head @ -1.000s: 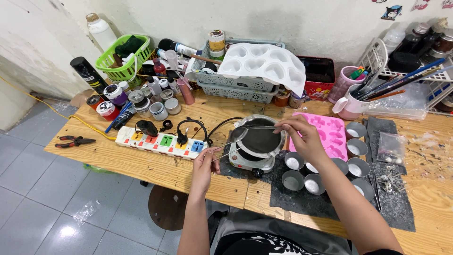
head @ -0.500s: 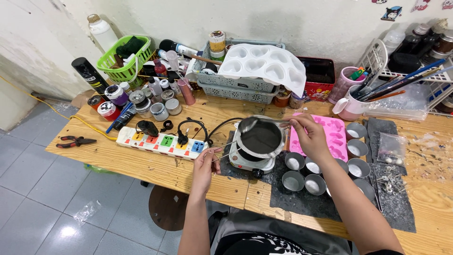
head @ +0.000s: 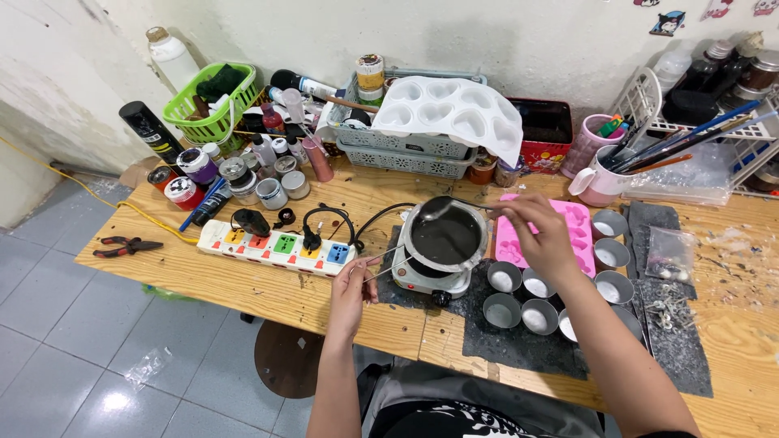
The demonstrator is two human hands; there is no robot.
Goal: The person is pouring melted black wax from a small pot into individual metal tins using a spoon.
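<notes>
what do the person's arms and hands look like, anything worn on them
Both arms are bare from the bottom edge of the picture to the fingers: no sleeves, gloves, watch or bracelets show. The left hand and right hand show no rings that can be made out. Each forearm is slim and comes up from the lower edge.

Left hand [head: 355,280] low centre of frame, bare forearm rising straight up from the bottom edge, wrist straight. Fingers curled, thumb and fingertips pinched together in a tight grip. Right hand [head: 542,235] right of centre, higher in frame, forearm running diagonally from the lower right corner. Wrist bent, palm down, fingers bunched and closed in a grip, knuckles toward the camera. Hands well apart.
</notes>
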